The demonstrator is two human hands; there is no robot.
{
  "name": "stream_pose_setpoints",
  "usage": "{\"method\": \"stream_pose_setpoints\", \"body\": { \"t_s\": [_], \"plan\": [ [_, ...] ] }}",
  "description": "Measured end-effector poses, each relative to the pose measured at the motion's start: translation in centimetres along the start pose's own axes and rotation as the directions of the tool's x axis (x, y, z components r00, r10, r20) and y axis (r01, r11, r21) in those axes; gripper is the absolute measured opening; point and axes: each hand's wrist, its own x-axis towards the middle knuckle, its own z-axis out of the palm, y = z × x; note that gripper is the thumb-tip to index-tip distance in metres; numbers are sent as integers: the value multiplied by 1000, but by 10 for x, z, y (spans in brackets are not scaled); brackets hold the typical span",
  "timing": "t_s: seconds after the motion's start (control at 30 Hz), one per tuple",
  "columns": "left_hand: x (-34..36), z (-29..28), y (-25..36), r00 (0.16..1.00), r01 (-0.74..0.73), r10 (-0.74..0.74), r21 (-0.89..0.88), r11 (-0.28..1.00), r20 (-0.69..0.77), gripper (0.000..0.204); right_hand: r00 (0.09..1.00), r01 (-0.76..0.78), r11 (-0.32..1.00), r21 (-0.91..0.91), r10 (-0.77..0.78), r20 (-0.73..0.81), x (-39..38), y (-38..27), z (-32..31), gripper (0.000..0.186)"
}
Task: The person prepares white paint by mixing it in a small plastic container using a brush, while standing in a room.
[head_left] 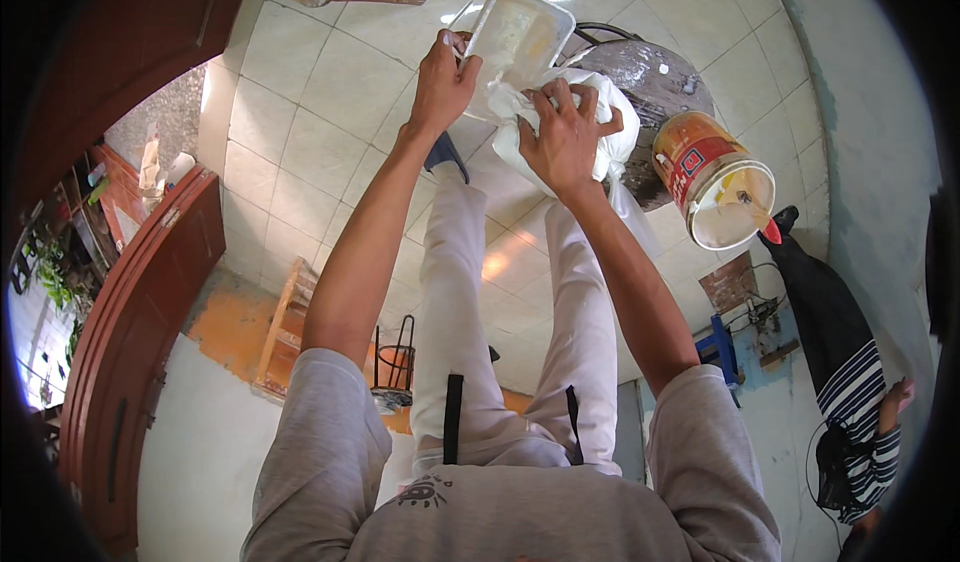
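My left hand grips the near rim of a white rectangular tray smeared with pale paste, holding it tilted above the floor. Just right of it, my right hand clutches the top of a white plastic bag, bunched just under the tray's lower edge. Both arms reach forward over my legs in light trousers. What lies inside the bag is hidden.
A red and yellow bucket of pale paint with a tool stuck in it sits to the right, beside a grey stained round surface. Another person in a striped top stands at lower right. Brown wooden door at left, a small wooden frame on the tiled floor.
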Motion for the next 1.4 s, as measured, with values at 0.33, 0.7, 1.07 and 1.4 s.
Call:
{"method": "stream_pose_setpoints", "body": {
  "t_s": [0.33, 0.7, 1.07, 1.4],
  "plan": [
    [4, -5, 4, 999, -52, 51, 38, 998, 12, 24, 998, 19, 1000, 22, -17, -62, 2, 4, 3, 36],
    [5, -5, 1, 999, -47, 47, 29, 998, -2, 24, 997, 54, 998, 22, -53, -53, -1, 6, 6, 45],
    [7, -18, -11, 999, -23, 26, 72, 997, -44, 20, 983, 142, 983, 115, -126, -132, -20, 16, 2, 51],
    [16, -24, -1, 998, -44, 46, 59, 997, -30, 21, 989, 124, 967, 224, -102, -108, -32, 23, -2, 57]
  ]
}}
